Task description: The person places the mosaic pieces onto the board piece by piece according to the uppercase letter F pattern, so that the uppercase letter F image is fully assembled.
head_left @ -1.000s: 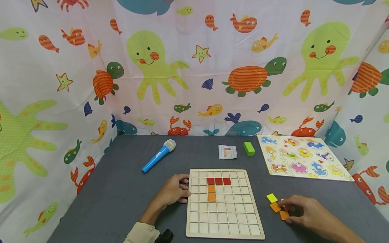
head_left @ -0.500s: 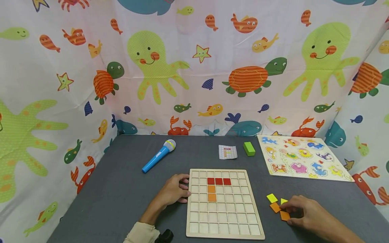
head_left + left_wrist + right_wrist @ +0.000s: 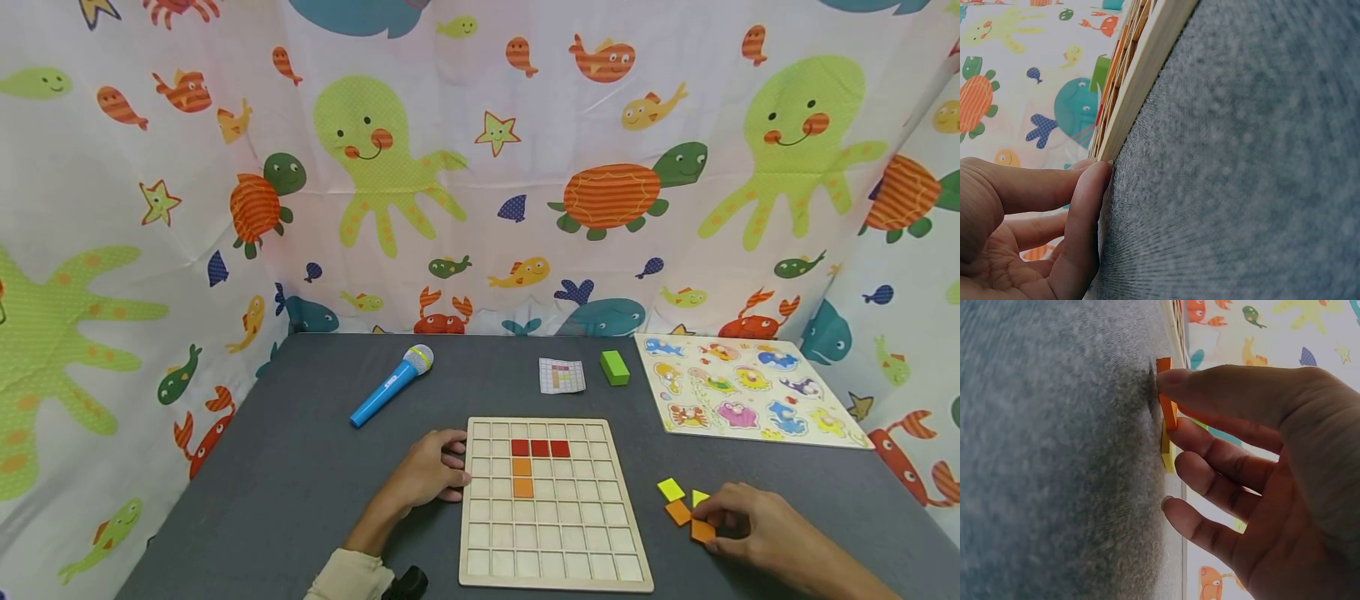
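Note:
My left hand point(image 3: 431, 468) touches the left edge of a wooden grid board point(image 3: 555, 542), thumb and index fingertips against its side. In the left wrist view those fingertips meet the board's edge, with the other fingers loosely bent. Red square tiles point(image 3: 540, 448) form a short row in the grid, and two orange tiles point(image 3: 522, 477) run down below the leftmost. At the right, my right hand point(image 3: 757, 525) pinches an orange square tile point(image 3: 1167, 394) between thumb and fingers at table level. Close by lie another orange tile point(image 3: 678, 512), a yellow tile point(image 3: 671, 489) and a partly covered yellow tile point(image 3: 699, 497).
A blue toy microphone point(image 3: 392, 387) lies behind my left hand. Beyond the board are a small printed grid card point(image 3: 562, 376) and a green block point(image 3: 615, 367). A sea-animal puzzle board point(image 3: 750, 390) lies at the back right, before a patterned curtain point(image 3: 495, 183).
My right hand has shifted very slightly at the tiles, nudging the orange tile a little and uncovering more of one yellow tile. My left hand and the board stay put.

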Demonstrator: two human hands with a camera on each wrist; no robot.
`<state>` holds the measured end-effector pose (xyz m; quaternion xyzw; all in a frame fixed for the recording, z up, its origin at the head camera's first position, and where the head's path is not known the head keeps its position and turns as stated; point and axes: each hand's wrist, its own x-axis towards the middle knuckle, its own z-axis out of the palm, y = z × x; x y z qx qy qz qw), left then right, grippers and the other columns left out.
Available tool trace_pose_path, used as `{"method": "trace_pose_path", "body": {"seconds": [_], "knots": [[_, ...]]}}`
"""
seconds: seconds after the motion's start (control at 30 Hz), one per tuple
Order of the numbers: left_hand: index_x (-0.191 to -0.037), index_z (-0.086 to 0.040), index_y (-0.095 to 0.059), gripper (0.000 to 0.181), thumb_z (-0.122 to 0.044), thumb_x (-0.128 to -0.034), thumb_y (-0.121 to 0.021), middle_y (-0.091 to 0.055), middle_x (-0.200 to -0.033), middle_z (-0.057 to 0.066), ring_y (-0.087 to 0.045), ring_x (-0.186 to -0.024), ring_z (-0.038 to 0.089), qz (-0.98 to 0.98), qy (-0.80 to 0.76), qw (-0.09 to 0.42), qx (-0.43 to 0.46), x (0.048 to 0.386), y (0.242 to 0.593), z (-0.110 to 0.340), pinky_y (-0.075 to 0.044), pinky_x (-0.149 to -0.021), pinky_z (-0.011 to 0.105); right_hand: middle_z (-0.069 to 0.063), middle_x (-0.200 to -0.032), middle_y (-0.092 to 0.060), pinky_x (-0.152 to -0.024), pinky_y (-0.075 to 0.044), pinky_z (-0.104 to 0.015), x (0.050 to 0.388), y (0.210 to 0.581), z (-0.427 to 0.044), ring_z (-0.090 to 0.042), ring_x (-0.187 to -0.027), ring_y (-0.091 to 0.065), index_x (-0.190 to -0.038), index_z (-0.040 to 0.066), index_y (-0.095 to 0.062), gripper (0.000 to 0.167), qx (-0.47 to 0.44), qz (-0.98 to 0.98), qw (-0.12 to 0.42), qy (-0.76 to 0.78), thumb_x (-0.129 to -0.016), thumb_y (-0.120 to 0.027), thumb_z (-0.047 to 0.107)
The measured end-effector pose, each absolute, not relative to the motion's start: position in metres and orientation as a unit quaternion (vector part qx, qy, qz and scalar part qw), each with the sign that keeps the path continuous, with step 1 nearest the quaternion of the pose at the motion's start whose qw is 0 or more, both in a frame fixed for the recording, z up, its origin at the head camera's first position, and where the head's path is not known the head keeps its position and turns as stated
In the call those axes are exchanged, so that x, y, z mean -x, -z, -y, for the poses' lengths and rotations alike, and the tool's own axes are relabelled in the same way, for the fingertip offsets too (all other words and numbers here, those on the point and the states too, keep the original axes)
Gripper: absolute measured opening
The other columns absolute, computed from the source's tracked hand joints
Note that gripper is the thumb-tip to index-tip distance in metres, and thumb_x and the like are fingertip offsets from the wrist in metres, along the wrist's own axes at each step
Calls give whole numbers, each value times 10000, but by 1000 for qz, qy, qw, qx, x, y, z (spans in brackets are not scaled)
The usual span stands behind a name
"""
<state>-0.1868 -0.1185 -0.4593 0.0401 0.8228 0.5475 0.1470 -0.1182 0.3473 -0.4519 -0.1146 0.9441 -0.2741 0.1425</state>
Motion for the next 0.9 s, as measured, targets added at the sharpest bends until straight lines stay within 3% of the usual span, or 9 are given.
{"method": "trace_pose_path", "body": {"seconds": [0.37, 0.9], "knots": [[-1482, 19, -546, 663, 81, -873, -802, -572, -1275, 143, -638, -1047, 230, -821, -550, 147, -44, 186, 460, 119, -668, -642, 348, 66, -959, -602, -629, -429, -207, 122, 445, -332, -4, -787, -484, -1110, 201, -777, 271, 138, -951, 113, 254, -874, -854, 309], [-1475, 25, -553, 662, 89, -866, -805, -571, -1261, 147, -634, -1030, 228, -818, -555, 146, -50, 187, 462, 120, -668, -636, 346, 101, -1008, -616, -710, -509, -229, 134, 437, -294, -33, -867, -539, -1100, 263, -752, 249, 182, -938, 115, 270, -898, -838, 382]]}}
